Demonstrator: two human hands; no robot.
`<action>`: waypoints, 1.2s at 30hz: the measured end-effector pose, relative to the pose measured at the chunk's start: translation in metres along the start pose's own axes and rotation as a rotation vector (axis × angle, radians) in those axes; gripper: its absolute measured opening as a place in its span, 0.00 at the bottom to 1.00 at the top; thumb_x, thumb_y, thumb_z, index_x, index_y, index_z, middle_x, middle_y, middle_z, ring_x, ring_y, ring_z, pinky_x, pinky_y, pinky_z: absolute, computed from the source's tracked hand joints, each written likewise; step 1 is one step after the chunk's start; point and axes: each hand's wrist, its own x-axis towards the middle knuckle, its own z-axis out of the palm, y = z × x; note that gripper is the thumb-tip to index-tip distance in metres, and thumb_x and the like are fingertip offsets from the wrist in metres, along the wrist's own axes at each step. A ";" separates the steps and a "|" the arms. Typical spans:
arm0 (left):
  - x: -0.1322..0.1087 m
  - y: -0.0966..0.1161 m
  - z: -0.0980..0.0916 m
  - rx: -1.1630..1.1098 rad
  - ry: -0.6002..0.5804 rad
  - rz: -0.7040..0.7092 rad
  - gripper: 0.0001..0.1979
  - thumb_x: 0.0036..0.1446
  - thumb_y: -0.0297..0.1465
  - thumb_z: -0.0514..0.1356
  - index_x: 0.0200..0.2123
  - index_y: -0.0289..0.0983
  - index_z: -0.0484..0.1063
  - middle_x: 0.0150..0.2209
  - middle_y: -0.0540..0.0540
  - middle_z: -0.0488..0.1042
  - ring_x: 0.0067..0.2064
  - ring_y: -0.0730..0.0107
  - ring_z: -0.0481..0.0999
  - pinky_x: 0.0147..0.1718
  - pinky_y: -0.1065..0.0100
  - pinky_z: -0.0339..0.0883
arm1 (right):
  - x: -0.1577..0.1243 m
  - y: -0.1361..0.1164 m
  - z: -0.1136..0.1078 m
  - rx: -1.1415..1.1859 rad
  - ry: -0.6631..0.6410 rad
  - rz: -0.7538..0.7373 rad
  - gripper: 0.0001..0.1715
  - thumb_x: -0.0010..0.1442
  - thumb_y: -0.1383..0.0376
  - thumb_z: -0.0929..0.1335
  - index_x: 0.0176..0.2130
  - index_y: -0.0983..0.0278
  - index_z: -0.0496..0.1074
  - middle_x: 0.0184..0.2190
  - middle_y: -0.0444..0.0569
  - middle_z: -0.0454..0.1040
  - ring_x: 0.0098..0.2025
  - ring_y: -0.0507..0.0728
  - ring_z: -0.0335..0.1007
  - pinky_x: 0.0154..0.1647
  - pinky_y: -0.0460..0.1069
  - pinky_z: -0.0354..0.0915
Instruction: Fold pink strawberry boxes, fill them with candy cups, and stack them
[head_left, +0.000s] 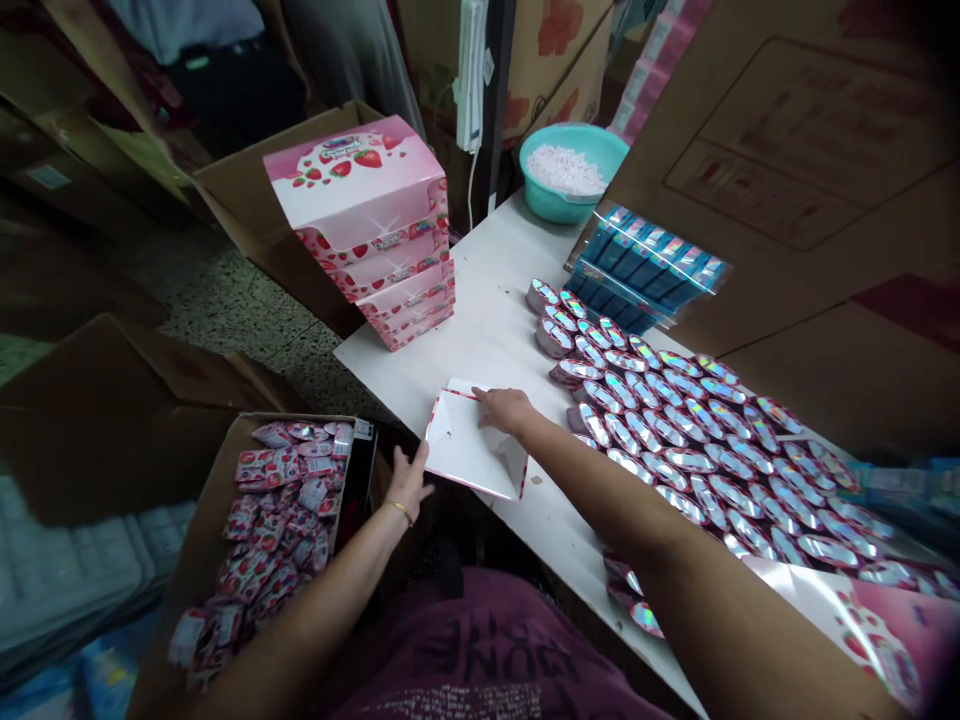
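An unfolded-looking white cardboard box with red-patterned edges lies at the table's front edge, its plain white inside facing up. At its far side, my right hand grips the back wall, with the index finger stretched along the edge and the other fingers curled inside. Beside the left edge of the box is my left hand, fingers spread, the fingertips at or touching the box's side. A bracelet circles the left wrist. No contents show in the box.
Strawberry-printed boxes are stacked at the table's left. Many shiny-topped oval packs cover the right side. A turquoise basin of white pieces stands behind. On the lower left, a carton holds small pink packets. Another person stands beyond.
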 end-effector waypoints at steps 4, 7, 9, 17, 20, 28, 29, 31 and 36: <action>-0.020 -0.017 0.015 -0.245 -0.042 -0.190 0.33 0.55 0.51 0.46 0.60 0.49 0.37 0.61 0.40 0.51 0.51 0.58 0.66 0.33 0.58 0.72 | -0.009 0.001 0.005 -0.032 0.018 -0.037 0.41 0.52 0.53 0.67 0.60 0.58 0.50 0.49 0.57 0.69 0.47 0.63 0.67 0.42 0.54 0.62; -0.018 -0.011 0.022 -0.282 0.001 -0.142 0.31 0.55 0.50 0.48 0.59 0.51 0.40 0.61 0.42 0.52 0.50 0.62 0.68 0.30 0.61 0.72 | -0.017 0.007 0.008 -0.038 -0.020 -0.074 0.41 0.47 0.45 0.67 0.55 0.59 0.60 0.45 0.56 0.72 0.44 0.63 0.69 0.40 0.53 0.63; -0.018 -0.008 0.024 -0.287 0.011 -0.135 0.30 0.54 0.50 0.49 0.58 0.50 0.45 0.59 0.42 0.56 0.47 0.63 0.70 0.29 0.62 0.72 | -0.020 0.008 0.010 0.010 -0.040 -0.056 0.38 0.48 0.41 0.64 0.50 0.61 0.66 0.42 0.56 0.73 0.43 0.62 0.70 0.38 0.52 0.64; -0.019 -0.010 0.029 -0.329 0.087 -0.155 0.26 0.53 0.48 0.52 0.54 0.48 0.55 0.51 0.43 0.66 0.39 0.68 0.73 0.27 0.66 0.71 | -0.007 -0.017 0.013 0.097 -0.048 0.173 0.36 0.44 0.45 0.69 0.47 0.64 0.68 0.43 0.58 0.72 0.45 0.62 0.69 0.39 0.51 0.64; -0.018 -0.011 0.034 -0.324 0.127 -0.152 0.25 0.54 0.48 0.50 0.54 0.47 0.55 0.49 0.44 0.67 0.36 0.70 0.73 0.25 0.69 0.70 | -0.007 -0.017 0.011 0.083 -0.059 0.144 0.33 0.41 0.49 0.72 0.44 0.66 0.71 0.42 0.60 0.73 0.45 0.63 0.69 0.40 0.52 0.64; -0.029 -0.004 0.031 -0.383 0.118 -0.095 0.27 0.52 0.51 0.51 0.52 0.45 0.58 0.45 0.44 0.71 0.32 0.72 0.74 0.21 0.74 0.66 | -0.030 -0.004 0.006 0.107 -0.063 0.036 0.37 0.43 0.48 0.70 0.49 0.63 0.66 0.43 0.54 0.73 0.43 0.60 0.70 0.39 0.50 0.64; -0.032 -0.001 0.029 -0.401 0.106 -0.060 0.27 0.52 0.51 0.51 0.52 0.44 0.58 0.45 0.43 0.71 0.32 0.71 0.74 0.22 0.74 0.66 | -0.037 -0.004 0.006 0.113 -0.028 0.045 0.39 0.45 0.49 0.69 0.52 0.63 0.62 0.43 0.55 0.73 0.43 0.61 0.70 0.39 0.50 0.64; -0.038 0.006 0.024 -0.406 0.115 0.005 0.28 0.51 0.50 0.53 0.52 0.43 0.59 0.44 0.42 0.72 0.33 0.71 0.75 0.23 0.74 0.66 | -0.049 -0.005 0.003 0.149 0.075 0.036 0.45 0.47 0.49 0.69 0.58 0.63 0.53 0.46 0.56 0.71 0.45 0.62 0.69 0.40 0.52 0.63; -0.044 0.018 0.020 -0.341 0.161 0.154 0.29 0.51 0.49 0.55 0.51 0.38 0.64 0.41 0.42 0.75 0.38 0.67 0.75 0.32 0.70 0.70 | -0.061 -0.018 -0.023 0.268 0.256 0.034 0.37 0.50 0.45 0.65 0.53 0.62 0.59 0.48 0.54 0.67 0.46 0.60 0.67 0.42 0.51 0.61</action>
